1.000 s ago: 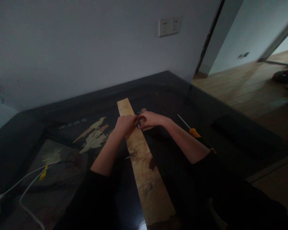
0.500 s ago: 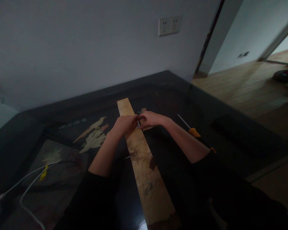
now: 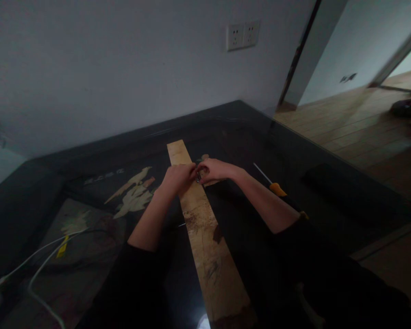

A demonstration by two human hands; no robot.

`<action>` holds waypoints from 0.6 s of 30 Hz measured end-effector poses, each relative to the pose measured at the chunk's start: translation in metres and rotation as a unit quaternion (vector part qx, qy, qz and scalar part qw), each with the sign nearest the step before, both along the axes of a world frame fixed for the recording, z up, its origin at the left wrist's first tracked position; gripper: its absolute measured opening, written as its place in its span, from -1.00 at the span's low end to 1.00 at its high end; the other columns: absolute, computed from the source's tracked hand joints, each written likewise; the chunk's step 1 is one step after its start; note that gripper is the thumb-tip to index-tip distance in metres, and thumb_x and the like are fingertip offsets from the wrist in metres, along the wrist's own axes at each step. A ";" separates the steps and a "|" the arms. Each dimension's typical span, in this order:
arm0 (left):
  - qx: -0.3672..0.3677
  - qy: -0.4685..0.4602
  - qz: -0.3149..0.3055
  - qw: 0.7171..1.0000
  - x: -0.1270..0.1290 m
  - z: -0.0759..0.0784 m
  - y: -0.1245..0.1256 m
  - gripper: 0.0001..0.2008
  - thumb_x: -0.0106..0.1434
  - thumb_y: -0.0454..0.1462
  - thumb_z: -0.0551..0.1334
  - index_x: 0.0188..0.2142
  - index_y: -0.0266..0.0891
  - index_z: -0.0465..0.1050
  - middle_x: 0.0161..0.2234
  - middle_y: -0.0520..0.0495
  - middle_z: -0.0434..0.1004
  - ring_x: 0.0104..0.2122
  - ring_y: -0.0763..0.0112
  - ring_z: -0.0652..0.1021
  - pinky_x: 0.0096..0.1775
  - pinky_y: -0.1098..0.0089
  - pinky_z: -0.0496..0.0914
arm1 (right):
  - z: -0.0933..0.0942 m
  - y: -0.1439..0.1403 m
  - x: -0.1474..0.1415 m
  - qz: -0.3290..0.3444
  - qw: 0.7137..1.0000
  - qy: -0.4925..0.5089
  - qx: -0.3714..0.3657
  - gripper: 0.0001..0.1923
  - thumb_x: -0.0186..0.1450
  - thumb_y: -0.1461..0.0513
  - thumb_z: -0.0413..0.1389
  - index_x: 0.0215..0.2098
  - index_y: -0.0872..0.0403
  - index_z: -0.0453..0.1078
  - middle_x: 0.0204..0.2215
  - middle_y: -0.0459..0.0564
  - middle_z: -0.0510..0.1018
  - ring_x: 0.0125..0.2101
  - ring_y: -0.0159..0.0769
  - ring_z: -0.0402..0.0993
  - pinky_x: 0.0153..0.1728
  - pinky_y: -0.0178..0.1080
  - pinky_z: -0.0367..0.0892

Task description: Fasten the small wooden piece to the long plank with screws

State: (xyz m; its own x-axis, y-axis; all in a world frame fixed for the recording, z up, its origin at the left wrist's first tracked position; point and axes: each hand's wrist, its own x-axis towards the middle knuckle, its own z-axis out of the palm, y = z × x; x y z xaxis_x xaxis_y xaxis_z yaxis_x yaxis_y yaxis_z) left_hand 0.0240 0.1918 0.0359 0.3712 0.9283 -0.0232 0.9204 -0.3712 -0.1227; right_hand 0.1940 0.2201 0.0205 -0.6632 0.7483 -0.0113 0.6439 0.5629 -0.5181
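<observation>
A long wooden board [image 3: 205, 242] with dark stained patches lies lengthwise in front of me on the dark glossy table. My left hand [image 3: 181, 176] rests across its far part, fingers closed toward the right edge. Facing it, my right hand [image 3: 214, 170] is curled in a pinch at that same edge. Between the fingertips of both hands sits a small shiny metal piece [image 3: 199, 177], mostly covered, so its kind does not show. Under and beside my right hand lies a thin pale piece [image 3: 212, 183], partly hidden.
A screwdriver [image 3: 276, 189] with an orange and black handle lies right of my right forearm. White cables [image 3: 37, 274] with a yellow tag [image 3: 62, 247] run at the left. The dark table [image 3: 246, 137] meets a wall with two sockets [image 3: 242, 35].
Both hands keep almost the same place at the board's right edge. The metal piece between the fingers looks slightly turned; the board has not moved.
</observation>
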 end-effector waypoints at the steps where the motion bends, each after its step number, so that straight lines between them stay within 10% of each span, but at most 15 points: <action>1: 0.002 -0.006 0.003 1.000 0.000 -0.001 0.000 -0.63 0.37 -0.09 -0.08 -0.15 -0.15 0.44 -0.27 -0.16 0.59 -0.27 0.17 0.58 -0.30 0.34 0.30 | 0.000 0.000 0.000 0.004 1.000 0.001 0.000 -0.49 0.09 0.15 0.27 -0.02 0.21 0.46 -0.33 0.02 0.49 -0.37 -0.35 0.33 -0.41 -0.33 0.14; 8: 0.024 -0.149 0.098 0.984 -0.006 -0.002 0.007 -0.66 0.35 -0.09 -0.06 -0.26 -0.17 0.42 -0.40 -0.13 0.54 -0.40 0.21 0.53 -0.41 0.37 0.23 | 0.006 0.007 0.009 -0.012 1.000 0.006 -0.027 -0.46 0.06 0.12 0.31 -0.03 0.20 0.45 -0.30 0.02 0.51 -0.36 -0.35 0.36 -0.39 -0.34 0.19; 18: -0.025 -0.330 -0.034 0.943 0.028 -0.009 0.008 -0.83 0.26 -0.24 0.11 -0.35 -0.26 0.44 -0.41 -0.05 0.54 -0.40 0.38 0.49 -0.36 0.42 0.28 | 0.032 0.018 0.063 -0.150 0.989 0.017 -0.004 -0.54 0.17 0.14 0.24 -0.02 0.22 0.44 -0.25 0.08 0.56 -0.32 -0.32 0.46 -0.33 -0.35 0.26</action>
State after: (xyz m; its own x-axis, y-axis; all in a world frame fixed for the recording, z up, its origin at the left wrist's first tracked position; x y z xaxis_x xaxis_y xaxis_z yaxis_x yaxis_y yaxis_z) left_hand 0.0520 0.1999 0.0271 0.3786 0.9056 0.1912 0.7636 -0.4224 0.4884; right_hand 0.2569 0.2384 0.0529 -0.4124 0.9110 -0.0003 0.7631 0.3452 -0.5464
